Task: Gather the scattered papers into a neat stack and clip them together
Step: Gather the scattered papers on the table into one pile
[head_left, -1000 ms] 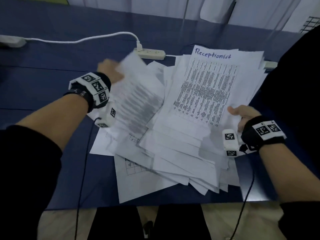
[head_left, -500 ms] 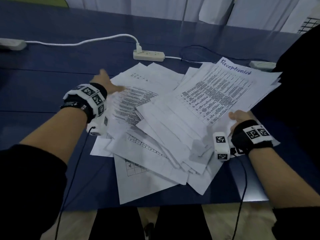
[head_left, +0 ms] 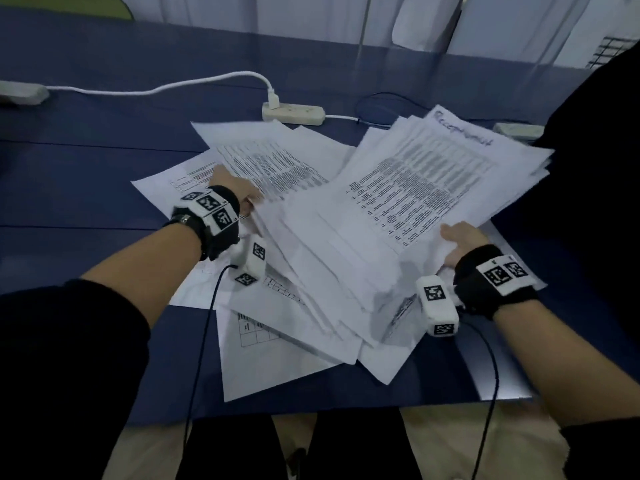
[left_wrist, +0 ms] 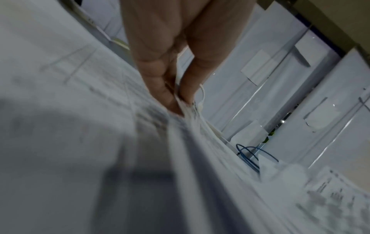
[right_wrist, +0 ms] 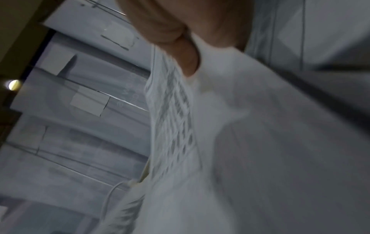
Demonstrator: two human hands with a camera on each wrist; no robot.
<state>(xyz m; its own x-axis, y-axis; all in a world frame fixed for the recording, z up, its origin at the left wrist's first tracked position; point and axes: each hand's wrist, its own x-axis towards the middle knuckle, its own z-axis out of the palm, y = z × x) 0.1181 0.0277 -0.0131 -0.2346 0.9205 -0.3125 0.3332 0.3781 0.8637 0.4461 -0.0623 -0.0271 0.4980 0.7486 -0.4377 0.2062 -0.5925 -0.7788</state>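
Observation:
A loose pile of printed white papers [head_left: 346,265] lies fanned out on the blue table [head_left: 86,168]. Its top sheet [head_left: 433,181] has dense text and a handwritten heading. My left hand [head_left: 242,199] is at the pile's left edge. In the left wrist view, this left hand [left_wrist: 178,98] pinches the edges of a few sheets [left_wrist: 80,126] between thumb and fingers. My right hand [head_left: 460,240] holds the bundle's near right corner, thumb on top. The right wrist view shows the right hand's thumb [right_wrist: 180,52] lying over the papers [right_wrist: 260,142]. No clip is in view.
A white power strip [head_left: 293,112] with its cable [head_left: 156,90] lies behind the pile. Other strips sit at far left [head_left: 20,93] and right [head_left: 517,130]. Loose sheets [head_left: 270,368] reach toward the table's front edge. A dark shape [head_left: 606,168] stands at the right.
The sheet my left hand held up now lies flat at the back left, and that hand has come back to the pile's edge. The right bundle has sunk lower and swung right.

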